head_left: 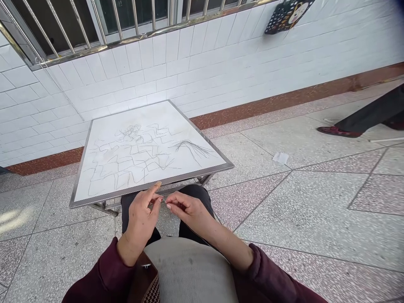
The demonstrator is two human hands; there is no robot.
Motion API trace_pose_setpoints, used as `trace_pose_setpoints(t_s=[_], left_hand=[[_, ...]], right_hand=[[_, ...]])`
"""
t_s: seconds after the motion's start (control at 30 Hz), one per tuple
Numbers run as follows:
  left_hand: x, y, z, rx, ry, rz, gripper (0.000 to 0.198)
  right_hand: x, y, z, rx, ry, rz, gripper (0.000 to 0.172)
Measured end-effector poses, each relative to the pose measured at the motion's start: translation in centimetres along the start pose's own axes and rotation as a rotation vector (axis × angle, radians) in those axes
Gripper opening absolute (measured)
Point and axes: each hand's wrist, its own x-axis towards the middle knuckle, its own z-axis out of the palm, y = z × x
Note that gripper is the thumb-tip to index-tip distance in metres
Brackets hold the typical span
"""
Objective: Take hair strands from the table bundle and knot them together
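Over my lap, just in front of the table's near edge, my left hand (141, 215) and my right hand (191, 211) meet almost tip to tip. Each pinches a thin wire (163, 200) between thumb and fingers; only a short bit shows in the gap. My left index finger points out toward the table edge. On the white tabletop (195, 126) in a metal frame lie many bent, zigzag wire pieces (132, 158), spread over its left and middle. A bundle of longer dark wires (191, 145) rests at the right side, and a small tangle (131, 131) sits farther back.
Behind the table stands a white tiled wall (205, 75) with a barred window (120, 21) and a hanging dotted bag (287, 16). A person's leg and dark red shoe (339, 131) are at the right. White paper (280, 158) lies on the speckled floor.
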Motion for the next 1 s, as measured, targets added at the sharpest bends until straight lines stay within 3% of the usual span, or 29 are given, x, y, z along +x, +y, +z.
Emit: trace_pose_setpoints(t_s=[0.2, 0.5, 0.63, 1.0], left_hand=[[0.0, 0.1, 0.1, 0.101, 0.015, -0.015, 0.039], [0.5, -0.7, -0.5, -0.197, -0.086, -0.203, 0.042], [0.4, -0.7, -0.6, -0.235, -0.061, -0.218, 0.039], [0.1, -0.9, -0.3, -0.349, -0.004, -0.270, 0.036]], right_hand=[[0.2, 0.4, 0.6, -0.024, 0.015, 0.008, 0.011], [0.6, 1.0, 1.0, 0.051, -0.070, 0.026, 0.015], [0.6, 1.3, 1.4, 0.071, -0.081, 0.020, 0.014], [-0.4, 2.4, 2.8, -0.372, -0.030, -0.271, 0.019]])
